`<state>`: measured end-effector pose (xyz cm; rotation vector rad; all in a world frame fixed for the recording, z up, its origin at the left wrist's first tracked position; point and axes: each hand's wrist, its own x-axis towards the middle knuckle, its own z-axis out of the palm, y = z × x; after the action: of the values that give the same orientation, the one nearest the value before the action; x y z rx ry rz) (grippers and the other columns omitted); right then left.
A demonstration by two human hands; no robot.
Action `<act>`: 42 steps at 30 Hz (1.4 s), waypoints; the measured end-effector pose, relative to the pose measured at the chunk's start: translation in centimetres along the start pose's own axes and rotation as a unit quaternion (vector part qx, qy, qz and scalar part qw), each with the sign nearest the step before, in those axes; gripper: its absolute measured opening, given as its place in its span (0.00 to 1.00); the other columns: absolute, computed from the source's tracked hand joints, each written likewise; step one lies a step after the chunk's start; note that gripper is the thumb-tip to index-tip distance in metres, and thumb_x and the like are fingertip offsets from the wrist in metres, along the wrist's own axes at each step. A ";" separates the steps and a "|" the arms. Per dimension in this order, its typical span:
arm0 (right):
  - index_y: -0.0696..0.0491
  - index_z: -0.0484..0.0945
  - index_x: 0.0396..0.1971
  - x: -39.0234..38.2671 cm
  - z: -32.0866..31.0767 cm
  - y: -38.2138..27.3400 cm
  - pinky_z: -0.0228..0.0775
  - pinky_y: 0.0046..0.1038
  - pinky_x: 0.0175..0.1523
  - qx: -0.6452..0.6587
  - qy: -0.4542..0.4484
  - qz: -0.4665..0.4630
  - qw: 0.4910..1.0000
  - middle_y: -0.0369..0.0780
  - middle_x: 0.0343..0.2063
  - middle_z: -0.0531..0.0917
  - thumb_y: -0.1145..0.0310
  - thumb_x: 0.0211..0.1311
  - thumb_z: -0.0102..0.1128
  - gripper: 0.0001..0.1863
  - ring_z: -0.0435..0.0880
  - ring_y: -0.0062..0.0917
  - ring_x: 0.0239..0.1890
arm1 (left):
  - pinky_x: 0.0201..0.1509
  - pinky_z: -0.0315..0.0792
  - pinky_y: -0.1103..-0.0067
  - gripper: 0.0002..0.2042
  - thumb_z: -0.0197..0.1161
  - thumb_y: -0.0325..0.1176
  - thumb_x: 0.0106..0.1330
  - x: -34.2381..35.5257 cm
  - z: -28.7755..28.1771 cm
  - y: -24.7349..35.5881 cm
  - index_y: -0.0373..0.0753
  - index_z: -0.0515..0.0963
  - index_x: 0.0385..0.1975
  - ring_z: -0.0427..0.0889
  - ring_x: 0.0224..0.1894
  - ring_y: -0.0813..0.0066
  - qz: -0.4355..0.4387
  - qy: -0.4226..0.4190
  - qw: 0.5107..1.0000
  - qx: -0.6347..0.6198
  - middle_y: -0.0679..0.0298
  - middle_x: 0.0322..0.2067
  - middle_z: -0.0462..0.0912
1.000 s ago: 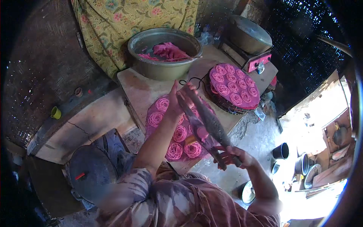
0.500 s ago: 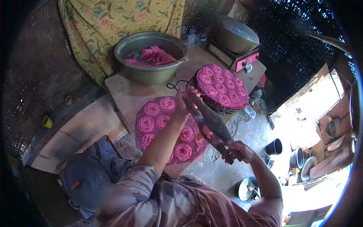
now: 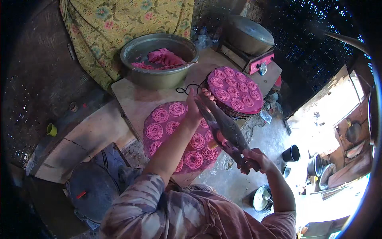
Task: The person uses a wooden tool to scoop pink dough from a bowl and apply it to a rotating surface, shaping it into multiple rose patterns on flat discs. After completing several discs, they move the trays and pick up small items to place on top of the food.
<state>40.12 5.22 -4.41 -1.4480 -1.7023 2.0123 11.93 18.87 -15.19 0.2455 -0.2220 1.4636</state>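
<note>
A long dark wooden press [image 3: 230, 129] with two bars slants across the space in front of me. My left hand [image 3: 195, 105] is closed round its far end, and my right hand [image 3: 256, 160] grips the near end, where the bars sit close together. A lump of pink dough [image 3: 221, 138] shows between the bars around the middle. Below and left of the press lies a round mat [image 3: 161, 137] bearing several coiled rosettes of pink noodle-like strands [image 3: 193, 160]. My left forearm and the press hide part of the mat.
A metal basin [image 3: 161, 79] with pink dough [image 3: 165, 57] stands at the back of the table [image 3: 123, 93]. Right of it are stacked round trays topped with rosettes [image 3: 234, 89] and a lidded pot [image 3: 250, 36] on a stove [image 3: 254, 63]. Buckets [image 3: 292, 153] stand on the floor at right.
The press and both hands have shifted slightly to the right, and its bars look a little closer together. The view has moved slightly. Both hands keep their hold.
</note>
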 end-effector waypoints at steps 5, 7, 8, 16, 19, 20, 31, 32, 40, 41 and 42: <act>0.62 0.78 0.30 -1.2 -0.3 0.1 0.71 0.25 0.26 0.030 -0.017 0.002 0.999 0.42 0.22 0.81 0.47 0.62 0.51 0.27 0.81 0.25 0.20 | 0.38 0.66 0.70 0.24 0.41 0.60 0.66 -1.8 0.5 -0.6 0.44 0.70 0.30 0.73 0.30 0.69 0.000 0.046 0.999 -0.012 0.69 0.24 0.72; 0.62 0.78 0.30 -1.9 -0.6 -0.2 0.71 0.24 0.24 0.022 -0.002 0.014 1.000 0.42 0.22 0.81 0.49 0.61 0.54 0.26 0.81 0.25 0.20 | 0.39 0.67 0.69 0.27 0.39 0.63 0.65 -2.4 -0.3 -1.5 0.42 0.70 0.30 0.71 0.31 0.67 -0.004 0.042 0.998 -0.052 0.67 0.24 0.71; 0.62 0.78 0.30 -2.0 -1.0 0.1 0.71 0.24 0.23 0.016 0.006 0.020 1.000 0.42 0.22 0.81 0.49 0.61 0.54 0.25 0.81 0.24 0.20 | 0.38 0.66 0.70 0.26 0.40 0.63 0.64 -2.3 -0.6 -2.0 0.43 0.70 0.30 0.71 0.31 0.68 -0.005 0.050 0.997 -0.060 0.67 0.24 0.71; 0.58 0.77 0.28 2.4 0.2 1.6 0.71 0.23 0.23 -0.021 0.011 0.000 1.000 0.39 0.20 0.80 0.48 0.60 0.56 0.24 0.80 0.23 0.19 | 0.37 0.66 0.70 0.21 0.45 0.59 0.65 -1.5 -4.5 0.4 0.46 0.71 0.28 0.73 0.28 0.72 0.016 0.007 1.000 -0.017 0.71 0.23 0.71; 0.58 0.76 0.36 3.0 0.6 2.8 0.72 0.23 0.25 -0.006 -0.024 -0.040 0.999 0.39 0.25 0.81 0.44 0.62 0.52 0.27 0.81 0.21 0.23 | 0.36 0.66 0.71 0.20 0.47 0.57 0.66 -1.9 -1.5 2.1 0.47 0.72 0.26 0.74 0.27 0.75 0.005 -0.019 0.999 0.026 0.73 0.21 0.72; 0.58 0.75 0.38 2.8 1.0 2.2 0.72 0.22 0.26 0.000 -0.048 -0.071 0.996 0.39 0.28 0.81 0.43 0.63 0.50 0.28 0.81 0.21 0.24 | 0.36 0.66 0.72 0.20 0.47 0.57 0.66 -2.0 0.3 3.3 0.47 0.72 0.25 0.74 0.26 0.75 -0.002 -0.044 0.999 0.032 0.74 0.21 0.73; 0.57 0.68 0.58 -8.0 2.1 10.2 0.69 0.28 0.52 0.111 0.156 -0.215 0.958 0.41 0.44 0.79 0.51 0.68 0.46 0.27 0.78 0.23 0.43 | 0.16 0.63 0.76 0.33 0.31 0.64 0.67 -9.1 19.9 15.1 0.42 0.68 0.15 0.64 0.08 0.73 -0.112 -0.213 0.933 0.269 0.64 0.08 0.69; 0.57 0.69 0.56 -10.0 2.2 12.3 0.70 0.27 0.50 0.107 0.234 -0.198 0.946 0.40 0.42 0.80 0.51 0.68 0.47 0.27 0.78 0.22 0.41 | 0.13 0.63 0.75 0.34 0.30 0.65 0.67 -9.9 20.2 16.0 0.40 0.70 0.17 0.64 0.07 0.71 -0.132 -0.225 0.919 0.294 0.63 0.07 0.69; 0.59 0.78 0.45 -28.0 8.9 31.5 0.73 0.31 0.44 -0.015 0.750 0.181 0.636 0.50 0.39 0.82 0.49 0.54 0.63 0.28 0.83 0.37 0.41 | 0.20 0.71 0.74 0.37 0.34 0.67 0.64 -18.0 23.7 8.2 0.36 0.72 0.16 0.69 0.13 0.70 -0.149 -0.026 0.889 0.433 0.61 0.11 0.70; 0.58 0.68 0.57 -30.5 11.2 33.0 0.67 0.36 0.54 -0.069 0.706 0.322 0.627 0.52 0.52 0.74 0.42 0.48 0.64 0.42 0.75 0.40 0.53 | 0.20 0.70 0.75 0.37 0.35 0.67 0.64 -18.1 22.9 7.7 0.36 0.71 0.15 0.68 0.13 0.71 -0.176 0.006 0.882 0.438 0.62 0.10 0.69; 0.57 0.60 0.61 -30.9 13.0 32.9 0.63 0.41 0.57 -0.094 0.679 0.419 0.596 0.53 0.57 0.68 0.41 0.46 0.65 0.47 0.68 0.45 0.57 | 0.19 0.69 0.76 0.36 0.35 0.68 0.63 -18.4 22.5 7.3 0.37 0.70 0.14 0.68 0.13 0.72 -0.195 0.041 0.871 0.449 0.62 0.10 0.69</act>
<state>62.04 -34.89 -15.14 -2.9058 -0.4529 0.1388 2.92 -4.68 1.08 0.9243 0.5792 1.0758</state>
